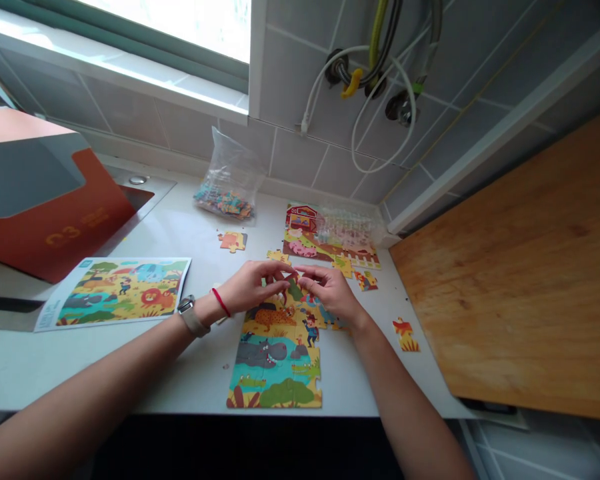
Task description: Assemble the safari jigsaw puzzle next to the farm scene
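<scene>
A partly assembled animal jigsaw [275, 363] lies on the white counter [190, 360] in front of me. My left hand [253, 285], with a watch and a red string at the wrist, and my right hand [330, 290] meet at the jigsaw's upper edge. The fingers of both hands pinch one puzzle piece [294, 288] between them, just over the assembled part. Loose pieces [233, 241] lie beyond the hands, and one more piece [405, 335] lies to the right.
A printed reference picture [117, 290] lies at left, by an orange-red box [55, 213]. A clear bag of pieces [227, 183] leans at the tiled wall. A second, farm-themed jigsaw [305, 243] lies behind. A wooden board [520, 267] fills the right side.
</scene>
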The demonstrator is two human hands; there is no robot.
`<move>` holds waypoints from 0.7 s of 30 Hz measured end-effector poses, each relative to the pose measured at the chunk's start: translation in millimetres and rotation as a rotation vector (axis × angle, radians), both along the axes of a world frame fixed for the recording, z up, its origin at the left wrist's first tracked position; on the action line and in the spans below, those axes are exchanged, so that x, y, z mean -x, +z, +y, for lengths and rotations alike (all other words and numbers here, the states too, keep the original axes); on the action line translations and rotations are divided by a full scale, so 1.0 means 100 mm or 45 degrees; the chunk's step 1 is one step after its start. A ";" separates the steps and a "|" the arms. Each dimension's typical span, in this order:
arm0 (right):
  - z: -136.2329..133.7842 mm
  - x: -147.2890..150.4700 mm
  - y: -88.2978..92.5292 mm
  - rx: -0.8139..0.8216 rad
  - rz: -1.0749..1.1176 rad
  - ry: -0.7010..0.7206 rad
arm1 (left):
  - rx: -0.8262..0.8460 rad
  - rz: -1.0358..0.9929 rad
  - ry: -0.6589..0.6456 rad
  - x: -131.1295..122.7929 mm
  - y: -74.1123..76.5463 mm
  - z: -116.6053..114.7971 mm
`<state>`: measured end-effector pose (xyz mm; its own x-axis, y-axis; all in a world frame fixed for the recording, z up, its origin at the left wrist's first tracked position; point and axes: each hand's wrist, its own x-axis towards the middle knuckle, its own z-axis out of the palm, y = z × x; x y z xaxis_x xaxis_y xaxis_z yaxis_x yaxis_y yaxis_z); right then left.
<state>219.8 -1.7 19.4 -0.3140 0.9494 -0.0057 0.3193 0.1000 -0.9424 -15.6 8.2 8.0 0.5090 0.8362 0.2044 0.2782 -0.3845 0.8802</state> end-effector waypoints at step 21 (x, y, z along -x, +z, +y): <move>0.23 -0.43 0.03 -0.001 0.750 -0.699 | 0.540 -0.831 0.664 0.42 0.10 0.42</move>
